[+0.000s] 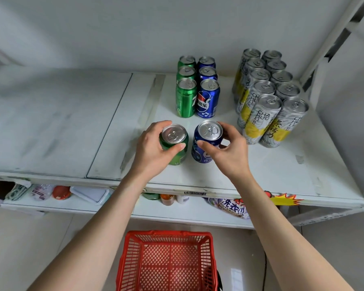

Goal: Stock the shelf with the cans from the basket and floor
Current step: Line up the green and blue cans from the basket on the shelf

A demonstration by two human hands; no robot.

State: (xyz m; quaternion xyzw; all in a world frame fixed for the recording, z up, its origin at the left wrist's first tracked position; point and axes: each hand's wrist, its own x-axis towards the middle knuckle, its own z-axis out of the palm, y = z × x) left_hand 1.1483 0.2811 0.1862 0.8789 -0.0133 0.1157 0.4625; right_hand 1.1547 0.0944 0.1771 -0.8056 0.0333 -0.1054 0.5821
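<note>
Green aluminium drink can (pixel 174 146), upright, silver pull-tab lid facing up: held by the left hand (pixel 153 153), fingers wrapped round its far side and thumb pressed on its near side. It appears to stand on the white shelf board (pixel 261 171), though the contact under it is hidden.

Blue aluminium cola can (pixel 206 143), upright: held by the right hand (pixel 229 152), thumb on the near side, fingers curled round the far and right side. It stands just beside the green can, a narrow gap between them.

Stocked row of green cans (pixel 186 97) and stocked row of blue cans (pixel 208 95): straight beyond the fingertips of each hand, colour matched to the can in that hand. Each row runs away from the person, the long axes of all cans vertical.

Judged next move: each can goes forward, away from its wrist, to meet the front can of its own row; each hand is nearer its own colour.

Tall silver-and-yellow cans (pixel 267 110): beyond the right hand, to its outer side.

Red plastic mesh basket (pixel 166 259): below the forearms, no cans visible inside.
</note>
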